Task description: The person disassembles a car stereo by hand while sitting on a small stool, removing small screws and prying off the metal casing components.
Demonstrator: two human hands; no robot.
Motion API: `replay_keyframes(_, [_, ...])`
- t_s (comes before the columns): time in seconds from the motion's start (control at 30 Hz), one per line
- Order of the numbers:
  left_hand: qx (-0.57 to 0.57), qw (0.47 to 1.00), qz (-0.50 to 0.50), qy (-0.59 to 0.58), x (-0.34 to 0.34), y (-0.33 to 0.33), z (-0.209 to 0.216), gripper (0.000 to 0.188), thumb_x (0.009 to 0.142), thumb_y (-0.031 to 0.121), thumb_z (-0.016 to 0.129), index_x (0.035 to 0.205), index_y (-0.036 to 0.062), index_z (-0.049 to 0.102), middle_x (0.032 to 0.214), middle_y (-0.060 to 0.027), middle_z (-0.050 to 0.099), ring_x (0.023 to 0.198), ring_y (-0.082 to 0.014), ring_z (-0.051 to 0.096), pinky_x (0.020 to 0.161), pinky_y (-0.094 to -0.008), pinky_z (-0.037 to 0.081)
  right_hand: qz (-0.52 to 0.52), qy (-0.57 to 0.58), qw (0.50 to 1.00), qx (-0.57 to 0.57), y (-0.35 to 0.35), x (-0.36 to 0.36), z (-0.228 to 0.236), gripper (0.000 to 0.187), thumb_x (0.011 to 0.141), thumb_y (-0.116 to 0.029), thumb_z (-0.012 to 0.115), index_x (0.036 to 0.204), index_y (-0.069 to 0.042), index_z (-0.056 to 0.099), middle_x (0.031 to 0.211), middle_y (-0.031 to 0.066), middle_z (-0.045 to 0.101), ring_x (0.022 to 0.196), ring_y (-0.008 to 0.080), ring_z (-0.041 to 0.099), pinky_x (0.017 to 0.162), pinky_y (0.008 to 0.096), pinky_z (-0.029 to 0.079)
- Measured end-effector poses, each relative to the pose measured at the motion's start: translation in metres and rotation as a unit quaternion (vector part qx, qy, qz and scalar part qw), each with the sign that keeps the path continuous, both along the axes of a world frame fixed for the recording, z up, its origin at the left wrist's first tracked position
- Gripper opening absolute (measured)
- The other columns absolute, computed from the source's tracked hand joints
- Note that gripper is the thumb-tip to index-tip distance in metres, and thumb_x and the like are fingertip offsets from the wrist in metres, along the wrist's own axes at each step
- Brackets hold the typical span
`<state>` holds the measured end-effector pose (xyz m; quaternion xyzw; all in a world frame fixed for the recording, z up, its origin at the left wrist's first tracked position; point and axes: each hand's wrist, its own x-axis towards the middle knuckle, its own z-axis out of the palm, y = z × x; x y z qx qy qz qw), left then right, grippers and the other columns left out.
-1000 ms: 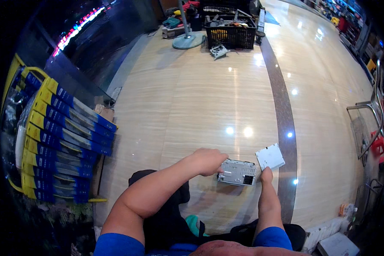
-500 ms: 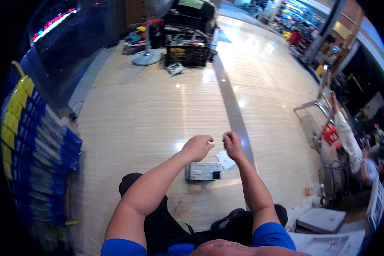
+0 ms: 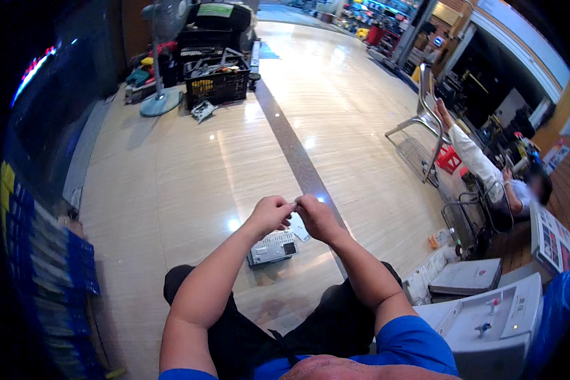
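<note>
Above the floor, my left hand [image 3: 271, 215] and my right hand [image 3: 316, 219] meet at the fingertips. Both are closed in a pinch; whatever lies between the fingers, if anything, is too small to make out. Just below them on the floor sits a grey metal box [image 3: 269, 252] with slots along its top and a dark square opening at its right end. A flat white piece [image 3: 300, 229] lies beside the box, partly covered by my right hand.
A black crate [image 3: 216, 85] of tools and a standing fan [image 3: 161, 102] are at the far left. Blue and yellow packages [image 3: 44, 272] line the left side. At right, a person [image 3: 481, 161] reclines beside a metal chair [image 3: 418, 123]; a white basin-like unit [image 3: 487, 316] stands nearer.
My hands were apart and have come together at the fingertips. The view has turned to the right, bringing more of the white unit into sight.
</note>
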<state>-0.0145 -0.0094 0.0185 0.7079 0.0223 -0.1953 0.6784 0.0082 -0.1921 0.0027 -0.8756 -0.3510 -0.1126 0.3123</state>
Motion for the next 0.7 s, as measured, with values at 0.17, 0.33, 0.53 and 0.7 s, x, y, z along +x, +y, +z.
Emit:
replay_keyframes(0.17, [-0.012,0.999,-0.014,0.034,0.002,0.004,-0.016,0.026,0.095,0.027,0.062,0.095,0.0015,0.063,0.088,-0.0088,0.067,0.077,-0.0172,0.067,0.065,-0.0298,0.056,0.047,0.006,0.999,0.02,-0.007,-0.003,-0.004,0.012,0.094,-0.016,0.057,0.098,-0.005,0.055,0.093,0.0169,0.06,0.084,0.0376,0.062,0.069,0.0437,0.05])
replay_keyframes(0.33, [-0.075,0.996,-0.026,0.044,0.007,-0.002,-0.018,0.022,0.098,0.024,0.058,0.097,0.0024,0.062,0.087,-0.008,0.066,0.078,-0.0177,0.068,0.068,-0.0307,0.056,0.054,0.02,0.997,0.055,-0.018,0.005,-0.007,0.012,0.094,-0.016,0.058,0.098,-0.004,0.056,0.092,0.017,0.061,0.085,0.0369,0.062,0.07,0.0434,0.05])
replay_keyframes(0.53, [-0.118,0.99,-0.05,0.058,0.012,-0.008,-0.018,0.021,0.101,0.025,0.053,0.097,0.0053,0.059,0.085,-0.0072,0.065,0.08,-0.0207,0.068,0.07,-0.0342,0.056,0.057,0.066,0.991,0.105,-0.023,0.004,0.002,0.012,0.093,-0.015,0.059,0.097,-0.003,0.058,0.091,0.0175,0.063,0.085,0.0365,0.062,0.071,0.0425,0.05])
replay_keyframes(0.7, [-0.16,0.984,-0.049,0.065,0.009,-0.015,-0.015,0.021,0.103,0.024,0.048,0.098,0.0066,0.057,0.086,-0.0066,0.065,0.078,-0.0186,0.068,0.068,-0.0302,0.055,0.051,0.081,0.986,0.134,-0.026,0.003,0.001,0.011,0.092,-0.013,0.059,0.096,-0.002,0.059,0.089,0.0179,0.063,0.083,0.0366,0.062,0.071,0.0417,0.05])
